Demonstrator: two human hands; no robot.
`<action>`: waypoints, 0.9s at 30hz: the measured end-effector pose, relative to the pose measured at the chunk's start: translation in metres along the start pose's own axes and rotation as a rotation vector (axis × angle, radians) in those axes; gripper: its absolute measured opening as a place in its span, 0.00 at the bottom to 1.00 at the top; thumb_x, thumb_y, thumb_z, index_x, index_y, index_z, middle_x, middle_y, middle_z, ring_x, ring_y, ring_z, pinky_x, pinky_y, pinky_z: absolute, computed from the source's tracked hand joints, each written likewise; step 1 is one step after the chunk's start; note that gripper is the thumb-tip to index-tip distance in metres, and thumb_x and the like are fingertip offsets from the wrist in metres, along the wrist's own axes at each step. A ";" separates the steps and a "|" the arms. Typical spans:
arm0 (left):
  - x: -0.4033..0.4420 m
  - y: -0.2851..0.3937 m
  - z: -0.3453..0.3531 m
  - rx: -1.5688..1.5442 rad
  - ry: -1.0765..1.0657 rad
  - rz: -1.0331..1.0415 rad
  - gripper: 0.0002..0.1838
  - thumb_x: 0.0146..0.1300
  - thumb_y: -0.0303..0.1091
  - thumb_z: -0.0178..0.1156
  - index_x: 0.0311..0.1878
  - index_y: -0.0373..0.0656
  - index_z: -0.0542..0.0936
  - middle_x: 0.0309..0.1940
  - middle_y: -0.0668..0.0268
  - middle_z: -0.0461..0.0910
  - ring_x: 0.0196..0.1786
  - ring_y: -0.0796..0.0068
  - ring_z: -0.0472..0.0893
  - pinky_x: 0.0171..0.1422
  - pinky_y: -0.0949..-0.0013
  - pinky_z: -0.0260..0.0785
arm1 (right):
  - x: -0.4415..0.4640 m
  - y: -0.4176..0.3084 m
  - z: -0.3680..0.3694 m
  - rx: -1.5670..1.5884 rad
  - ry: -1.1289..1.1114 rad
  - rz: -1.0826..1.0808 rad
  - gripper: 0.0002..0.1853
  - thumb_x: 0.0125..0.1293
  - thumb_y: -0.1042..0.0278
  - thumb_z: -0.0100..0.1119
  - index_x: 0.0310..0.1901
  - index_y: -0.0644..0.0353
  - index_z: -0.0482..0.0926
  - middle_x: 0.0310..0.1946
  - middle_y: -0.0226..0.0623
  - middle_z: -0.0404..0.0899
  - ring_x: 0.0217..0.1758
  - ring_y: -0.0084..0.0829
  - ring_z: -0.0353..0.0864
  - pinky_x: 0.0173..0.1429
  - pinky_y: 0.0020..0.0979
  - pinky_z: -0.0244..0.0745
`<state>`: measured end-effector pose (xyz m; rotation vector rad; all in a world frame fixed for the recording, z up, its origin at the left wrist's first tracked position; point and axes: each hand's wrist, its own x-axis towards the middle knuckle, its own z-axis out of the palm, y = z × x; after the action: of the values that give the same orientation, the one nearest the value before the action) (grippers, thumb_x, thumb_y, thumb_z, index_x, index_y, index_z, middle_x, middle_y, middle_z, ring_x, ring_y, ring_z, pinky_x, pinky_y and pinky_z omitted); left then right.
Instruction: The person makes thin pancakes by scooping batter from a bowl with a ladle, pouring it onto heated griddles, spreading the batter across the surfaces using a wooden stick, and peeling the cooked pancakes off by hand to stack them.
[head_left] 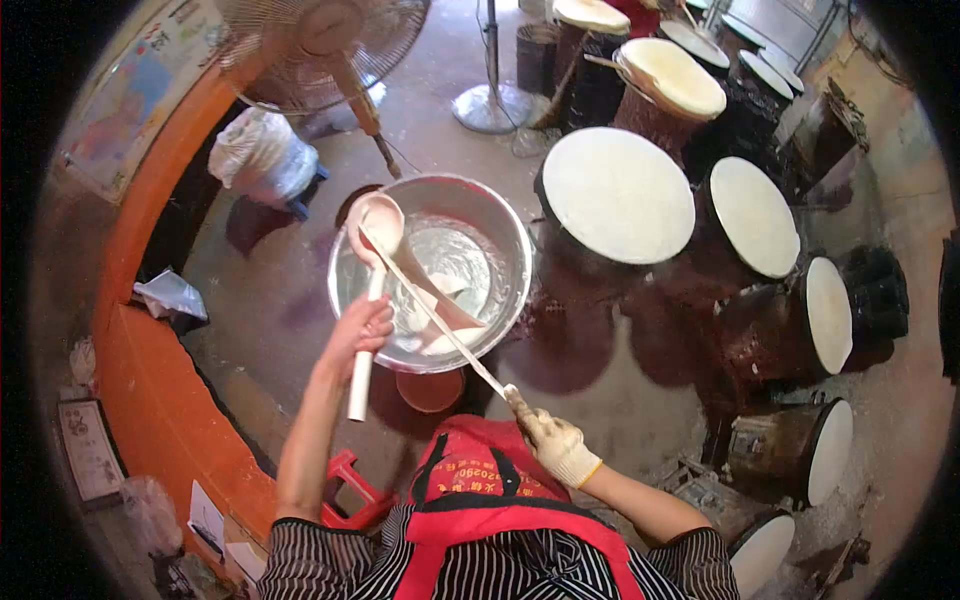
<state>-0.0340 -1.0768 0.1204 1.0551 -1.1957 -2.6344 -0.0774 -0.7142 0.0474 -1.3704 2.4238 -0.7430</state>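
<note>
A wide metal basin [520,300] stands in front of me with pale, wet batter-like stuff on its inside and bottom. Bare and closed, my left hand [366,325] grips the white handle of a ladle [380,218]. The ladle's round bowl is above the basin's upper left rim. My right hand [558,448], in a pale glove, is closed around the dark end of a long thin stick [455,342]. That stick runs up and left across the basin, and its far end reaches the ladle's bowl. Whether stick and bowl touch is hard to tell.
Several drums with round white tops [620,195] curve along the right side. A fan [320,40] is at the upper left, near a wrapped sack [262,155]. A red stool [355,490] is by my left side. An orange ledge [150,370] borders the left.
</note>
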 end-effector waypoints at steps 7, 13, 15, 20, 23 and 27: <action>-0.093 0.164 0.044 0.439 -0.127 0.201 0.06 0.72 0.35 0.52 0.43 0.47 0.66 0.20 0.78 0.60 0.14 0.94 0.56 0.10 0.86 0.47 | 0.046 -0.017 -0.051 -0.347 0.413 -0.172 0.32 0.59 0.71 0.56 0.67 0.41 0.69 0.30 0.34 0.76 0.17 0.25 0.74 0.16 0.26 0.69; -0.036 0.201 -0.007 0.606 -0.185 0.051 0.07 0.71 0.33 0.51 0.37 0.45 0.65 0.21 0.77 0.61 0.15 0.92 0.59 0.12 0.86 0.50 | 0.068 -0.069 -0.033 -0.550 0.513 -0.002 0.28 0.59 0.70 0.55 0.64 0.45 0.73 0.30 0.34 0.75 0.21 0.27 0.76 0.19 0.29 0.72; 0.041 0.198 -0.049 -0.007 -0.265 -0.451 0.06 0.70 0.28 0.50 0.35 0.42 0.65 0.20 0.76 0.62 0.16 0.91 0.61 0.12 0.85 0.53 | 0.057 -0.067 0.005 -0.533 0.471 0.049 0.30 0.58 0.70 0.55 0.65 0.46 0.71 0.32 0.36 0.74 0.23 0.30 0.78 0.22 0.31 0.75; 0.036 0.136 -0.049 0.650 -0.288 -0.154 0.06 0.68 0.29 0.51 0.36 0.45 0.64 0.19 0.74 0.61 0.15 0.87 0.60 0.13 0.82 0.51 | -0.050 -0.113 0.043 -0.390 0.392 0.391 0.34 0.55 0.73 0.54 0.67 0.48 0.66 0.38 0.42 0.75 0.35 0.42 0.80 0.37 0.36 0.78; 0.013 0.116 -0.009 0.878 -0.383 -0.202 0.07 0.68 0.28 0.53 0.37 0.44 0.64 0.19 0.75 0.60 0.15 0.88 0.59 0.14 0.82 0.49 | -0.147 -0.136 0.107 -0.240 0.611 0.647 0.35 0.57 0.74 0.52 0.70 0.55 0.61 0.48 0.45 0.77 0.46 0.45 0.80 0.49 0.38 0.76; -0.009 0.065 0.063 0.871 -0.613 -0.670 0.07 0.66 0.25 0.54 0.35 0.42 0.65 0.18 0.74 0.60 0.15 0.89 0.59 0.12 0.84 0.48 | -0.234 -0.203 0.168 0.082 0.614 1.159 0.37 0.58 0.75 0.53 0.71 0.59 0.57 0.58 0.48 0.74 0.56 0.48 0.78 0.56 0.39 0.74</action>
<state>-0.0800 -1.0785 0.1991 0.7961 -2.7060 -3.0766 0.2681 -0.6518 0.0126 0.4771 2.9199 -0.9274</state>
